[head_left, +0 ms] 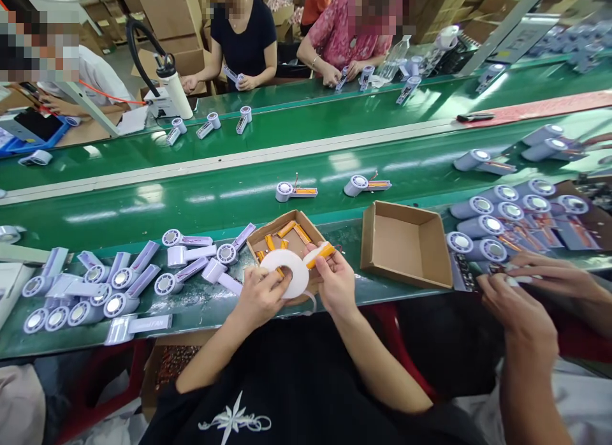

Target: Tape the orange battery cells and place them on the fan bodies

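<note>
My left hand (264, 292) is closed around a white roll of tape (299, 280), its fingers through the central hole. In my right hand (337, 279) I pinch an orange battery (321, 255) between thumb and fingers. The roll's edge is close against the battery, and a loose strip hangs below the roll. Just behind both hands sits a small cardboard box (306, 218) with several orange batteries (302, 233) in it. My hands hide its near side. Left of the box lie several lilac handheld fan bodies (179, 257) with round heads and open handles.
An open cardboard tray (406, 276) stands to my right, near a co-worker's hands (521, 298) and a cluster of fans (502, 212). Two fans with batteries (296, 191) lie on the green conveyor belt (210, 196). More people work across the line, beside a white fume extractor (176, 94).
</note>
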